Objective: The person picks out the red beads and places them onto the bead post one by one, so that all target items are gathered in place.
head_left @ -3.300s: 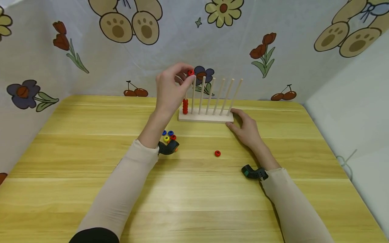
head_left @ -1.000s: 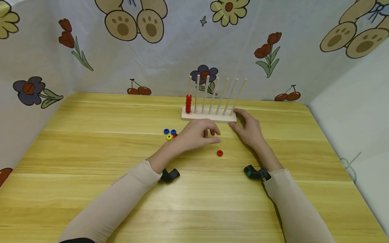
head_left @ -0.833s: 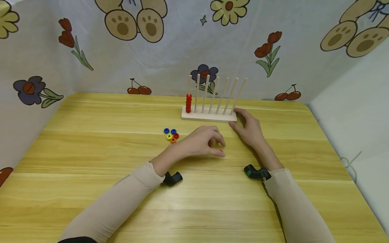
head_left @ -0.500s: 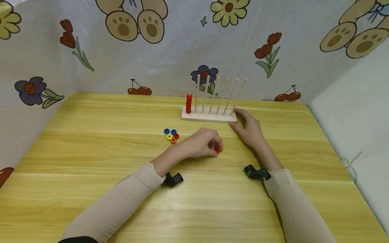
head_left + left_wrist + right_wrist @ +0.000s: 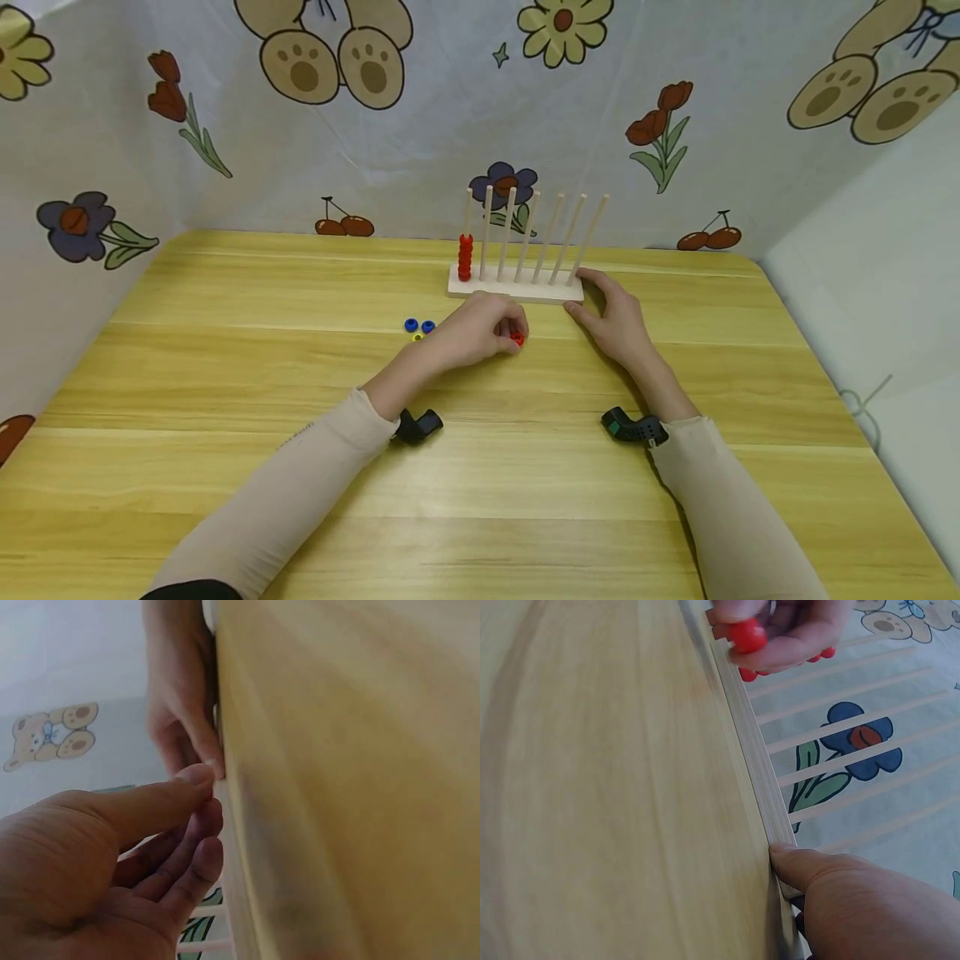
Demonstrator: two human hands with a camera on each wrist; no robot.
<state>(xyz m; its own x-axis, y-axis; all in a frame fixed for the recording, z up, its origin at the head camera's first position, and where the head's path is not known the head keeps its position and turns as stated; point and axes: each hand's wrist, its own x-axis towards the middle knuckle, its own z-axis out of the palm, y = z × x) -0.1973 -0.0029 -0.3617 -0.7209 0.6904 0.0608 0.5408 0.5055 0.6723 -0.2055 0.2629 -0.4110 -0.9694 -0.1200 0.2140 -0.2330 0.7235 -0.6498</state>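
Observation:
My left hand (image 5: 483, 329) pinches a red bead (image 5: 517, 339) between thumb and fingertips, in front of a wooden peg rack (image 5: 517, 288). In the right wrist view the same red bead (image 5: 748, 635) shows between the fingers. Several red beads (image 5: 465, 258) are stacked on the rack's leftmost peg; the other pegs are bare. My right hand (image 5: 611, 317) holds the rack's right end, thumb at the front edge and fingers behind. In the left wrist view my left hand (image 5: 127, 862) hides its bead almost wholly.
Two blue beads (image 5: 411, 325) and a yellow bead (image 5: 417, 338) lie on the wooden table (image 5: 480, 500), left of the left hand and partly covered by it. A patterned cloth (image 5: 420, 150) hangs behind the table's far edge.
The left hand came down from the peg tops, took the lone red bead off the table and has carried it back and left toward the rack. The right hand has stayed at the rack.

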